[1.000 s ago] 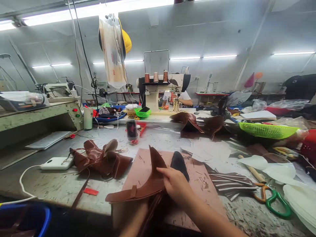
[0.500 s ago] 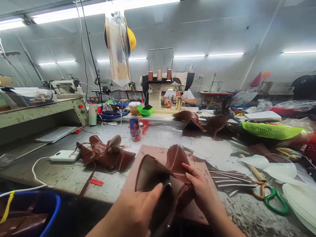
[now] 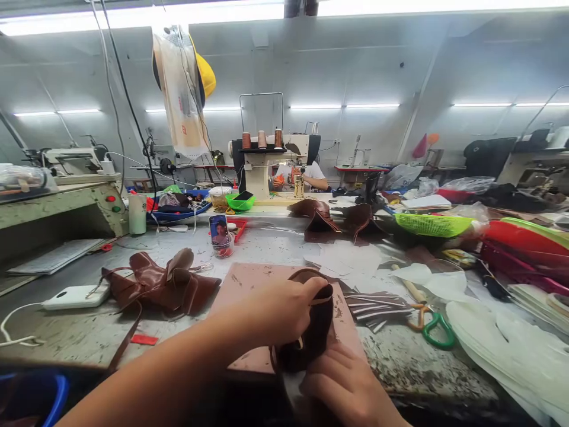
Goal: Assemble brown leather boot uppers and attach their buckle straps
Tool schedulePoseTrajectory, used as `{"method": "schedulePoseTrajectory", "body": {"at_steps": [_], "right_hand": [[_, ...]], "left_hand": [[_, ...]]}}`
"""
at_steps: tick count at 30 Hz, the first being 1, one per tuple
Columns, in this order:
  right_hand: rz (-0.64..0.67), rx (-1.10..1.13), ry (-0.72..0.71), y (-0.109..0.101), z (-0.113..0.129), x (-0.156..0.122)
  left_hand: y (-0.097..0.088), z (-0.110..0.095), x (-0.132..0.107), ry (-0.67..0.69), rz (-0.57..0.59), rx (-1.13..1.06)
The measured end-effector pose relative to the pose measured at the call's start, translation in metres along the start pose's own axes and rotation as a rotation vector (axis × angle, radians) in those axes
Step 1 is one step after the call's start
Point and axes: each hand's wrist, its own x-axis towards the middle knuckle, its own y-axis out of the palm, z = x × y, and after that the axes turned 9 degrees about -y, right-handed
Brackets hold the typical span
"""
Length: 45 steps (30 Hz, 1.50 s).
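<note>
A dark brown leather piece, curved like a boot or shoe upper, is between my hands over a pinkish board. With its fingers closed on the far upper edge, my left hand reaches across from the left. Nearer to me, my right hand wraps the lower part, its fingertips partly hidden behind the leather. More brown leather pieces lie in a heap on the left of the bench.
Scissors with green and orange handles lie at the right beside dark strips and white sheets. A phone stands behind the board. A co-worker sits behind a sewing machine. A blue bin is at lower left.
The leather piece has been turned and drawn nearer to me. My left hand has moved to its far edge, my right hand down to its lower part. The view has shifted right.
</note>
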Motion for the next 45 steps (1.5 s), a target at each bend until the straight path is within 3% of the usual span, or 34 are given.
{"method": "schedulePoseTrajectory", "body": {"at_steps": [2, 5, 9, 14, 19, 25, 33, 45], "right_hand": [[0.06, -0.054, -0.041, 0.001, 0.003, -0.001], [0.149, -0.064, -0.051, -0.017, 0.002, 0.005], [0.233, -0.012, 0.04, -0.058, -0.006, 0.02], [0.272, -0.043, 0.006, -0.083, -0.013, 0.03], [0.307, -0.066, -0.08, -0.086, -0.013, 0.024], [0.185, -0.2, 0.088, -0.088, -0.015, 0.015], [0.319, 0.0, 0.181, -0.093, -0.018, 0.025], [0.257, -0.083, 0.206, -0.084, -0.023, 0.026]], "left_hand": [[0.002, 0.001, -0.002, 0.024, -0.067, -0.094], [-0.001, 0.002, -0.01, 0.138, -0.15, -0.213], [-0.012, 0.002, -0.02, 0.326, -0.055, -0.238], [-0.021, -0.015, -0.018, 0.292, 0.081, -0.063], [-0.021, -0.026, -0.01, 0.246, 0.191, 0.068], [-0.02, -0.028, -0.007, 0.185, 0.129, 0.0], [-0.021, -0.035, -0.007, 0.163, 0.159, 0.051], [-0.021, -0.028, -0.019, 0.06, 0.139, 0.016]]}}
